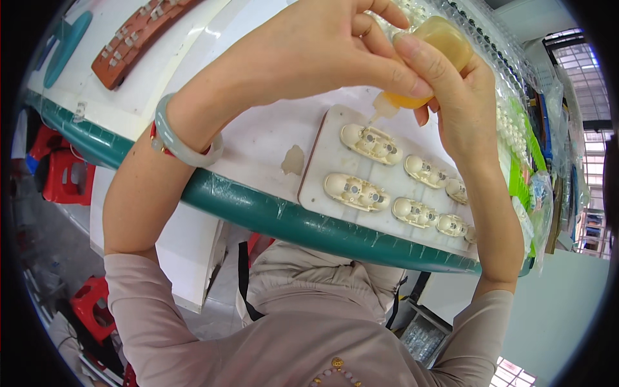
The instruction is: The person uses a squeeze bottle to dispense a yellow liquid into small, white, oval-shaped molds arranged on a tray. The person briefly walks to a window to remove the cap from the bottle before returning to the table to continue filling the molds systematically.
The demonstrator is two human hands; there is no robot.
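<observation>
Both hands meet around a squeeze bottle of amber liquid (pixel 445 40), tilted with its narrow pale nozzle downward. My right hand (pixel 465 97) is wrapped round the bottle, thumb in front and fingertips behind. From the other side my left hand (pixel 361 61) reaches in, closed against the bottle near its nozzle end; some of its fingers are partly hidden. The nozzle tip sits right at the top of a cream oblong part (pixel 372 144) with rounded domes and small grey round inserts. That part lies in the far row on a white board (pixel 322 151). Another cream part (pixel 356 191) heads the near row.
The table has a green padded edge (pixel 258 209) in front of me. At the back left lie a reddish-brown strip (pixel 132 42) with small pale pieces and a teal tool (pixel 68 48). Clear trays (pixel 500 58) of small parts line the back right. Red stools (pixel 68 177) stand left.
</observation>
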